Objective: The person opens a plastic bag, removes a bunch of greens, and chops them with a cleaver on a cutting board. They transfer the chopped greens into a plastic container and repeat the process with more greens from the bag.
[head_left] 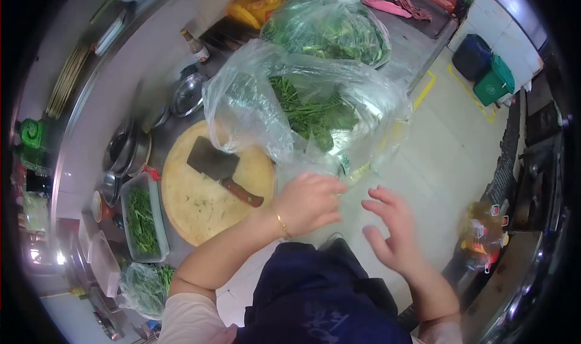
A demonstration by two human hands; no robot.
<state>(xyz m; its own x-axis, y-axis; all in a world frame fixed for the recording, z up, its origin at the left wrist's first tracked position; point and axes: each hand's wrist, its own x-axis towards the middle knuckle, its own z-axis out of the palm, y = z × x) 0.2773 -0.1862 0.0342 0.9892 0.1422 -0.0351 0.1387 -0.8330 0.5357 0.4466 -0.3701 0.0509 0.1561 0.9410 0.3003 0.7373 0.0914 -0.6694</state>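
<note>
A clear plastic bag (254, 95) full of leafy greens (311, 114) lies open on the steel counter in front of me. My left hand (308, 200) curls at the bag's near edge and seems to pinch the plastic. Spread open with nothing in it, my right hand (390, 229) hovers just right of the bag. A cleaver (221, 168) with a brown handle rests on the round wooden cutting board (193, 208) left of my left hand.
A second bag of greens (330, 29) sits behind the first. Left of the board stand a tub of chopped greens (142, 220), metal bowls (124, 150), a pot lid (187, 92) and a sauce bottle (195, 46). Green and blue bins (487, 68) stand on the floor at right.
</note>
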